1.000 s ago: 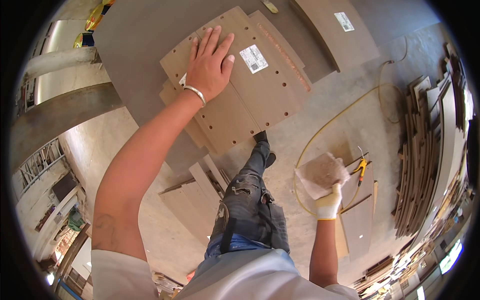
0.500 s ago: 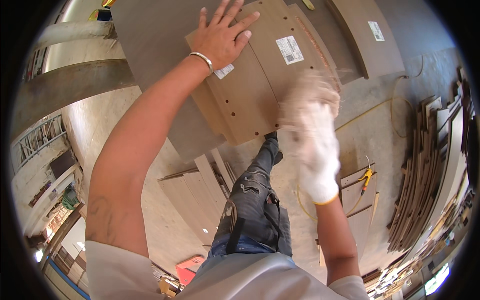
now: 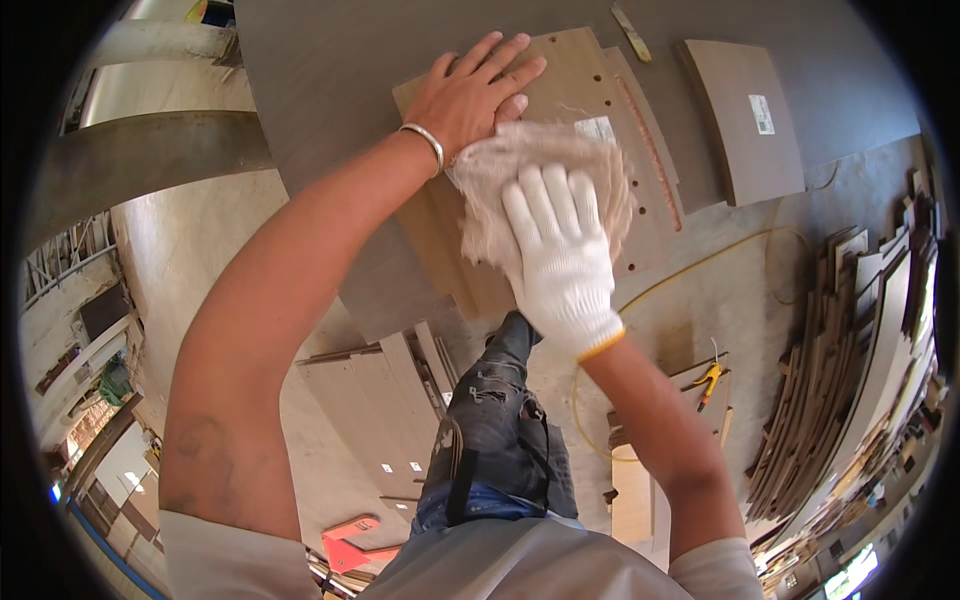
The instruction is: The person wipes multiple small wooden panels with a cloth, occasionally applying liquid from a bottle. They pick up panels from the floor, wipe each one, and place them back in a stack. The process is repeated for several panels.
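My left hand is bare, with a silver bracelet at the wrist. It lies spread on a brown wooden panel, near the far left edge. A white knit glove covers my right hand, which holds a pale, fuzzy rag against the panel, fingers stretched over it. The thumb is hidden. The rag touches or nearly touches the left wrist and hides much of the panel's middle, partly covering a white label. Small round holes and a rough reddish-brown strip show along the panel's right side.
The panel lies on a large dark board. A curved brown panel and a yellowish flat tool lie beyond. Stacked boards stand at right. A yellow air gun, yellow hose and loose boards lie lower down.
The rag in my right hand has moved left and away from me, over the panel's middle, and now lies spread out. The left hand stays flat on the panel. My view has shifted slightly.
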Available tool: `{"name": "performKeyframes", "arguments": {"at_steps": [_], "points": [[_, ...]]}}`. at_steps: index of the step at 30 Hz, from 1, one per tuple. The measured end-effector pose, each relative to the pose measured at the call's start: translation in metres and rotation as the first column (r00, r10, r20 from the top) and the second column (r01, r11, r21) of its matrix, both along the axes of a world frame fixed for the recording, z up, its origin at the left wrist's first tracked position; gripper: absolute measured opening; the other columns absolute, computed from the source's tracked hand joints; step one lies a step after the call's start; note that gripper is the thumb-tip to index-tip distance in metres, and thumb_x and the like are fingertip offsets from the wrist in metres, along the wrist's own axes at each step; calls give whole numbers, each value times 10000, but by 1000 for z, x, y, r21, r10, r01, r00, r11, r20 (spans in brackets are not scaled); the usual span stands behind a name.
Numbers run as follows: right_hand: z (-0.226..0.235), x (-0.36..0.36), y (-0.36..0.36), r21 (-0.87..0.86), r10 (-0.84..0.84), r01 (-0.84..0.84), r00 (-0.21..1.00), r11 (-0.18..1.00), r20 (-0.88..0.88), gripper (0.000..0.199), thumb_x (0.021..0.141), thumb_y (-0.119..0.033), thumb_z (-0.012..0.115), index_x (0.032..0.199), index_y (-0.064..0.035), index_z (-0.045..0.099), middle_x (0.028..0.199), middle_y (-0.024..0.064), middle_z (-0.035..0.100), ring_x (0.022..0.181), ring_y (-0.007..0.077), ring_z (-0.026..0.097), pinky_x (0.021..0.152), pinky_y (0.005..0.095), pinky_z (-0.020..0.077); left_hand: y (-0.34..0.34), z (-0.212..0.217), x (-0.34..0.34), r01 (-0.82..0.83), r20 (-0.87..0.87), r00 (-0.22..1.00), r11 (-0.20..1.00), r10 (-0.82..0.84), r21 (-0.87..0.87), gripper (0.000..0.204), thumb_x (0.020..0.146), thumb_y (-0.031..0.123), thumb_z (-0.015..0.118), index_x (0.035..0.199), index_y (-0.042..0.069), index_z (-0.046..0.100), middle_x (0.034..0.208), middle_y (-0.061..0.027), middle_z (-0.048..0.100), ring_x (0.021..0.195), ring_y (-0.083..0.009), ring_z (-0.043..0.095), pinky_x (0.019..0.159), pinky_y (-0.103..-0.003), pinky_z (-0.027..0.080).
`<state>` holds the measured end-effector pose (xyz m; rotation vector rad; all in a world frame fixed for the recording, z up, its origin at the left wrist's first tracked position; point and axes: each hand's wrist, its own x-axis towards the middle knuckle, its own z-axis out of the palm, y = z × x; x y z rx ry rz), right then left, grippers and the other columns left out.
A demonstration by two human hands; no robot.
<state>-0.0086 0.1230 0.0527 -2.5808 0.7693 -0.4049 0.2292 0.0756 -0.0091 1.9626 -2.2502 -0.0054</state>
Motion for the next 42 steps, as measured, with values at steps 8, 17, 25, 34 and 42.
{"name": "performKeyframes", "arguments": {"at_steps": [8, 17, 25, 34, 42], "points": [[6, 22, -19, -15, -85, 86, 995, 996, 44, 582, 770, -183, 753, 1292, 43, 631, 1389, 203, 602, 1348, 404, 489, 1180, 547, 335, -2, 3, 0, 3, -13, 1000, 1000, -3, 14, 497, 1112, 347, 438, 1601, 259, 458, 1725, -8, 324, 1562, -259, 328, 1208, -497, 317], [45, -103, 64, 288, -3, 75, 970, 955, -243, 510, 796, -185, 724, 1281, -42, 653, 1322, 165, 611, 1269, 396, 497, 1099, 538, 383, 4, 19, -4, -13, -26, 1000, 992, 16, 122, 516, 1112, 348, 416, 1619, 250, 427, 1746, -24, 267, 1597, -277, 254, 1272, -525, 254], [17, -308, 106, 885, -857, 102, 222, -454, -465, 497, 957, -126, 567, 1445, -31, 571, 1389, 101, 627, 1296, 271, 594, 1116, 415, 474, 34, 42, -45, -426, -133, 885, 892, 446, 153, 748, 1045, 349, 586, 1647, 33, 276, 1750, -185, 181, 1625, -345, 146, 1314, -535, 130], [48, -310, 40, 966, -970, -93, 41, -242, -239, 505, 978, -174, 592, 1462, -36, 550, 1421, 112, 603, 1312, 311, 581, 1131, 444, 478, 133, 76, -120, -810, -119, 36, 99, 992, 579, 1157, 821, 583, 828, 1602, -62, 267, 1680, -287, 297, 1577, -404, 281, 1206, -590, 353], [39, -351, -60, 986, -969, -102, 221, -133, -108, 542, 948, -185, 612, 1450, 9, 546, 1381, 118, 600, 1263, 276, 595, 1102, 425, 493, 178, 96, -88, -838, -182, -6, 94, 983, 538, 760, 912, 344, 777, 1486, 15, 404, 1326, -254, 662, 1130, -423, 706, 920, -515, 567]]}}
